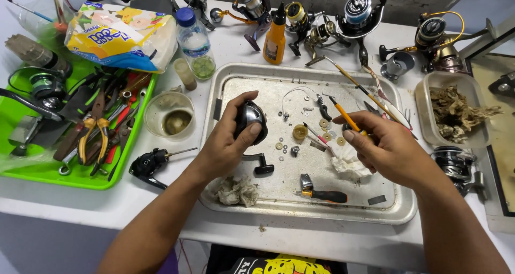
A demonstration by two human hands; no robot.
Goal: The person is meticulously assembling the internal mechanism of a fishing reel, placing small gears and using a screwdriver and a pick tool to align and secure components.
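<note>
Head cam looks straight down on the metal tray (236, 81). Left hand (228, 140) has its fingers clamped round a dark reel body (251, 121), held just above the tray's left half with its crank handle (263, 167) hanging down toward the person. Right hand (389, 150) pinches a thin orange-handled tool (346, 118); its long axis runs up-left, tip pointing toward the reel but well apart from it. Small washers (323, 123) lie on the tray between the two hands. A screwdriver (324, 194) sits nearer the front rim.
</note>
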